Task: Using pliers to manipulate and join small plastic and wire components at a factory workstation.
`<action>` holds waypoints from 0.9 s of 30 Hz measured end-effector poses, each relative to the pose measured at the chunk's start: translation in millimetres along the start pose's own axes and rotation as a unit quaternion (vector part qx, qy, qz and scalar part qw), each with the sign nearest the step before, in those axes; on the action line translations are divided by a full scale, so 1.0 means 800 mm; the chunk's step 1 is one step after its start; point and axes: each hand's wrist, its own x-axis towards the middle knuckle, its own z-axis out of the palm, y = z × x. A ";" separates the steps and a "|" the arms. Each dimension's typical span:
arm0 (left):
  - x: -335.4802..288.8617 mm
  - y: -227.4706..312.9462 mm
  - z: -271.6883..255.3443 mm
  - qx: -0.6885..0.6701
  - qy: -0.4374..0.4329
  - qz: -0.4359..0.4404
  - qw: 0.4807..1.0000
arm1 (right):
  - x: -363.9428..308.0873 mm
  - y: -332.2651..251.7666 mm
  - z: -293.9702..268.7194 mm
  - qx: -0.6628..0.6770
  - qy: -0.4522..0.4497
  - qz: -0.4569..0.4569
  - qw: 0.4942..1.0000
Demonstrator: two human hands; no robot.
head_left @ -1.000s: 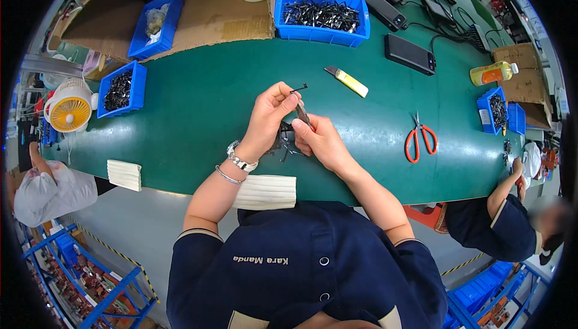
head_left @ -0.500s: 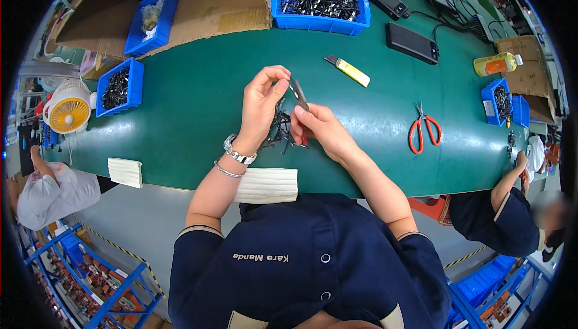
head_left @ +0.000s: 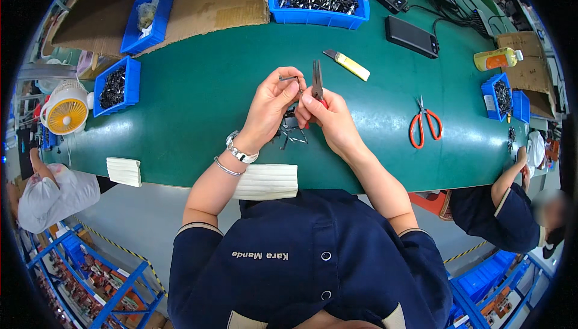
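In the middle of the green bench, my right hand [head_left: 332,121] is closed round long-nose pliers [head_left: 317,76] with red handles. Their jaws point away from me. Just left of them, my left hand [head_left: 265,110] pinches a small thin black part [head_left: 289,78] between thumb and fingertips. The two hands are close together, and fingertips of the right seem to reach this part. Under and between the hands lies a loose pile of similar black parts [head_left: 293,133], partly covered by them.
Red-handled scissors [head_left: 424,127] lie to the right, a yellow utility knife [head_left: 349,66] beyond my hands. Blue bins [head_left: 319,18] of black parts stand at the back and both sides. A white ridged pad [head_left: 268,183] sits at the near edge. Co-workers [head_left: 497,208] sit either side.
The pliers have swung from slanting toward my left fingers to pointing straight away from me. The small part in my left fingers now lies more crosswise.
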 end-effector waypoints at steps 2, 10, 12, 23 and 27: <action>0.001 0.000 -0.002 -0.007 -0.009 -0.001 1.000 | 0.001 -0.001 -0.001 -0.017 -0.010 -0.003 1.000; 0.003 0.008 0.003 0.142 0.068 0.083 0.984 | 0.005 0.003 -0.007 -0.117 0.008 -0.031 0.993; 0.003 0.011 0.002 0.159 0.078 0.095 0.980 | 0.005 0.006 -0.009 -0.156 0.017 -0.056 0.986; 0.005 0.015 -0.004 0.250 0.114 0.144 0.951 | 0.004 0.006 -0.007 -0.386 0.048 -0.060 0.919; 0.005 0.015 -0.002 0.270 0.117 0.148 0.944 | 0.005 0.009 -0.009 -0.406 0.047 -0.062 0.910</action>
